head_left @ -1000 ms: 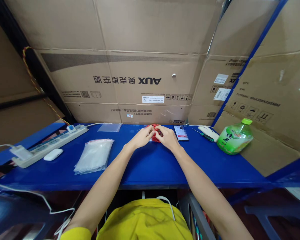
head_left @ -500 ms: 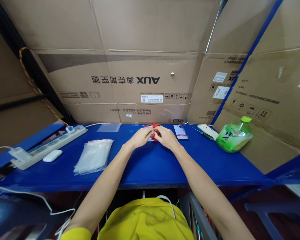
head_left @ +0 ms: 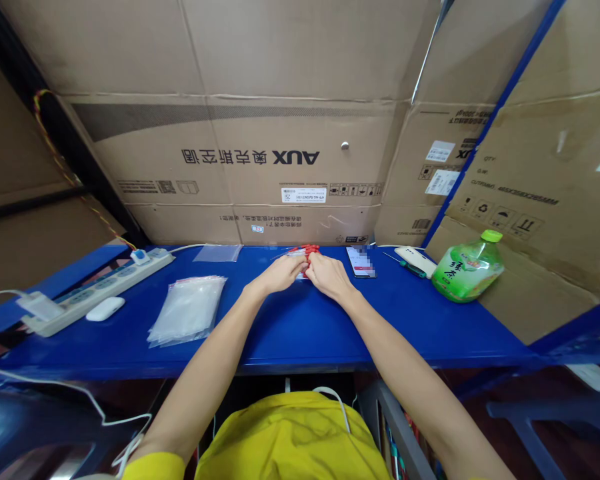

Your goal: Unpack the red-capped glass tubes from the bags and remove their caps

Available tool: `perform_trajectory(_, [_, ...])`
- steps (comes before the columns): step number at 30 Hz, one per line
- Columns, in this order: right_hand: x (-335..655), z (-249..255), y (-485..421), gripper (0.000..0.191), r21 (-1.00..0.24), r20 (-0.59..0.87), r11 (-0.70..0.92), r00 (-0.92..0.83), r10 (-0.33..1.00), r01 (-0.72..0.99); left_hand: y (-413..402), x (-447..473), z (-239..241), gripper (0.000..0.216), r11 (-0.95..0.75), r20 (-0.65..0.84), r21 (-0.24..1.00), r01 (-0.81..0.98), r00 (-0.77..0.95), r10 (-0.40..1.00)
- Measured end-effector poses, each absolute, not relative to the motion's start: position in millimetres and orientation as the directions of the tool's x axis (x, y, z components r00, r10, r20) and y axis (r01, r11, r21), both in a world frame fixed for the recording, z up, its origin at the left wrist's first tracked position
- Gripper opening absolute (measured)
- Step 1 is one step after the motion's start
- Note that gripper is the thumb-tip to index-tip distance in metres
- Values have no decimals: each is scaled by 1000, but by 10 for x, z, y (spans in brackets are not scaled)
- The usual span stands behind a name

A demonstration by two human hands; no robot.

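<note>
Near the back of the blue table, several small red pieces [head_left: 310, 249] lie bunched beside clear plastic that looks like a bag; their exact kind is hidden by my fingers. My left hand [head_left: 283, 272] has its fingers bent and closed at the left edge of this bundle. From the other side my right hand [head_left: 329, 272] meets it, fingers curled in and closed on the bundle's right part. My fingertips nearly touch, and a bit of red and white shows between them.
Left of my arms lie a stack of clear zip bags [head_left: 187, 310], a single bag [head_left: 217, 253], a white earphone case [head_left: 105, 309] and a power strip [head_left: 100, 290]. To the right are a phone [head_left: 360, 260], a green-handled screwdriver [head_left: 413, 268] and a green tea bottle [head_left: 467, 270]. Cardboard [head_left: 260, 67] walls the back.
My right hand's fingers have curled further in and turned downward, covering more of the red pieces in front. My left hand stays almost where it was.
</note>
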State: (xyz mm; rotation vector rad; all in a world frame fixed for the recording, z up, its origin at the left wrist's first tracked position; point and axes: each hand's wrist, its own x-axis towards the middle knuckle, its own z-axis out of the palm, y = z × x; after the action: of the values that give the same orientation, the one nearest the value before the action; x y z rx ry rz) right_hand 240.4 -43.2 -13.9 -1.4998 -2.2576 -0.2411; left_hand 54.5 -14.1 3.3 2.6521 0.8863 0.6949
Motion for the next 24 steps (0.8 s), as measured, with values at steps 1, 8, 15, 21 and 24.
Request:
perform_trajectory(1, [2398,-144,-429,17,-85,431,399,-328,841,913,-137,548,33,33,-783,358,383,490,702,615])
perform_trajectory(8, [2392,-161,-409,17,-128,440,396,-306,844,909,-147,572,51,32,-789,382,434,434,705,598])
perform_trajectory(15, [2507,-144,-438,20,-208,530,570,-398,749,795,-97,521,0,39,-645,319,650,402,626,711])
perform_trajectory(21, [2528,-138,-449,21,-209,530,522,-353,771,827,-108,519,13,31,-722,380,531,445,636,672])
perform_trajectory(24, [2512,-131,-459,19,-185,486,471,-336,806,862,-124,529,10,29,-732,379,491,473,640,668])
